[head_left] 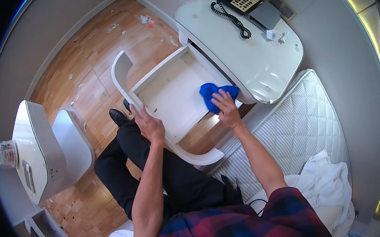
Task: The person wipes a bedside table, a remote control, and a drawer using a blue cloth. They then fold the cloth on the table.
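A white drawer with a curved front panel stands pulled out from a white bedside table with a glass top. My left hand rests on the drawer's front edge, its thumb and fingers over the rim. In my right hand is a blue cloth, pressed under the fingers at the drawer's right side, near the table. Small dark specks lie on the drawer's bottom.
A corded telephone, a grey box and a white charger are on the tabletop. A bare mattress lies to the right. At left stands a white cabinet; scraps litter the wooden floor.
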Demonstrator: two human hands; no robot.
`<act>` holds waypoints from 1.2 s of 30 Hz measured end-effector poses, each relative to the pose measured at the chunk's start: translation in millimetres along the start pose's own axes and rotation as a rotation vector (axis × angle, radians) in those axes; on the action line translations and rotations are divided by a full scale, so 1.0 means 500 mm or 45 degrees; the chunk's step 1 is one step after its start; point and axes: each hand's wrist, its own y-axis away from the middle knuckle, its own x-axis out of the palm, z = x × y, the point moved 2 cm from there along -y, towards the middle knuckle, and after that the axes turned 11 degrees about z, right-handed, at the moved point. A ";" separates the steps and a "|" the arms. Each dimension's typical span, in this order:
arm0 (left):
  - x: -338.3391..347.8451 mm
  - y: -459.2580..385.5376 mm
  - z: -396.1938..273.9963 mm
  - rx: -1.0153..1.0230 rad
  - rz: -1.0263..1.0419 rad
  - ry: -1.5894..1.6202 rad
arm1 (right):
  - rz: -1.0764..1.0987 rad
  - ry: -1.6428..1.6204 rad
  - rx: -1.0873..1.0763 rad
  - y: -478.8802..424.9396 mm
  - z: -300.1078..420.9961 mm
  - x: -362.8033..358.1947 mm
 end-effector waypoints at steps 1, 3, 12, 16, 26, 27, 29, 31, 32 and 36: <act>-0.002 0.001 -0.005 -0.013 0.015 0.013 | -0.035 0.026 0.053 -0.002 -0.010 -0.007; -0.001 0.008 -0.014 -0.045 0.042 0.041 | -0.099 0.024 0.153 0.003 -0.017 -0.011; -0.010 0.010 0.010 -0.015 -0.031 0.054 | -0.563 -0.341 1.005 -0.034 0.091 0.038; 0.008 0.009 0.015 0.037 -0.061 0.080 | -0.808 -0.368 1.376 -0.044 0.009 0.061; 0.005 0.009 0.029 0.011 -0.018 0.162 | -0.691 -0.858 1.647 -0.052 0.196 0.137; -0.002 0.012 0.022 -0.001 0.002 0.169 | -0.654 -0.922 1.735 -0.047 0.223 0.151; -0.006 0.015 0.017 0.000 0.013 0.169 | -0.485 -1.000 1.763 -0.024 0.272 0.187; -0.005 0.013 0.015 0.017 -0.015 0.168 | -0.309 -1.018 1.778 -0.004 0.317 0.215; -0.001 0.014 0.007 0.025 -0.013 0.185 | -0.208 -1.026 1.804 0.016 0.319 0.238; -0.001 0.010 0.018 0.007 -0.012 0.194 | -0.086 -1.896 1.931 -0.002 0.287 0.218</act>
